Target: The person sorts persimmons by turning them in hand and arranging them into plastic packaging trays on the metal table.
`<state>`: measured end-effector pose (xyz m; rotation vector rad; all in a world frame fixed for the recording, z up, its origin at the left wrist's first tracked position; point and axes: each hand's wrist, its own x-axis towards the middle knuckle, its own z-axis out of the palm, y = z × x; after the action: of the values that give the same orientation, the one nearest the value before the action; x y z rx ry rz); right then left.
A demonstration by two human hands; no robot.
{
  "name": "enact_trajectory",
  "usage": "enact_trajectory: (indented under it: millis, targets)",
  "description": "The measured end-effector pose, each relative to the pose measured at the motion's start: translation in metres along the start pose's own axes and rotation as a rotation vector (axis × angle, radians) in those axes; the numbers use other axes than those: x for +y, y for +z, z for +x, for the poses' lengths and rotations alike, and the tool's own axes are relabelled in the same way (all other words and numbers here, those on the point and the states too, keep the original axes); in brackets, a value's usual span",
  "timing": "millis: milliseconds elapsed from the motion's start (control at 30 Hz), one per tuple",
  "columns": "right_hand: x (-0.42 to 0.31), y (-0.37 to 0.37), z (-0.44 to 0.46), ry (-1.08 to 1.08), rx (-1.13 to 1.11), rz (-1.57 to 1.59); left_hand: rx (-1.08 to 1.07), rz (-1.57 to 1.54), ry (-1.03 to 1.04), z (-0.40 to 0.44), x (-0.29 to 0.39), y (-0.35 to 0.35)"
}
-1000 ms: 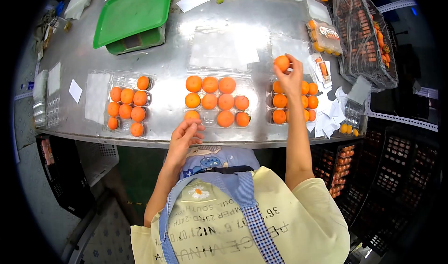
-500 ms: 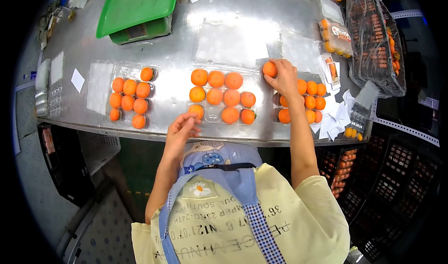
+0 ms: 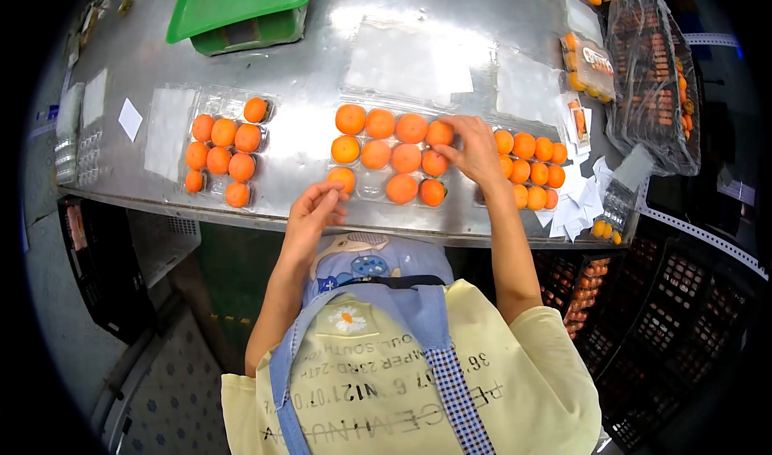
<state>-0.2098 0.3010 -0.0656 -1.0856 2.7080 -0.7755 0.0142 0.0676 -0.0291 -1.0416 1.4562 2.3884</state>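
Observation:
In the head view my right hand [image 3: 474, 151] has its fingers round an orange [image 3: 440, 133] at the top right corner of the middle clear plastic tray [image 3: 368, 190]. Other oranges fill most of that tray's hollows; one hollow in its bottom row shows bare. My left hand [image 3: 312, 215] hangs at the tray's lower left, fingers loosely curled and apart, its fingertips close to or touching a corner orange [image 3: 342, 179]. On the left lies a second clear tray [image 3: 213, 100] partly filled with oranges. A third tray of oranges [image 3: 524, 145] lies right of my right hand.
A green tray [image 3: 241, 5] rests on a green container at the back left. Loose white paper slips [image 3: 572, 206] lie on the right, near a packed box of orange fruit [image 3: 591, 65] and a plastic-wrapped crate [image 3: 647, 77]. The metal table's front edge [image 3: 386, 228] runs before me.
My right hand has moved left with the orange, from above the right tray to the middle tray's top right corner. My left hand has barely moved; the view has shifted slightly.

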Motion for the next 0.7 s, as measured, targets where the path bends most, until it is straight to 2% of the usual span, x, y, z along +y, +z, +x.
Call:
enact_trajectory:
  millis: [167,367,500,600,700]
  targets:
    - [-0.022,0.005,0.013,-0.013,0.141,0.068,0.021,-0.009,-0.02,0.004,0.001,-0.003]
    - [-0.074,0.035,0.048,-0.183,0.026,-0.082,0.011,-0.013,0.001,0.008,0.003,-0.008]
    - [-0.078,0.044,0.059,-0.172,-0.135,-0.196,0.027,-0.052,0.008,0.008,0.004,-0.014]
    - [-0.08,0.043,0.063,-0.172,-0.176,-0.189,0.036,-0.058,0.018,0.01,0.004,-0.018]
    - [-0.076,0.037,0.063,-0.146,-0.106,-0.059,0.022,-0.056,0.032,0.013,0.004,-0.018]
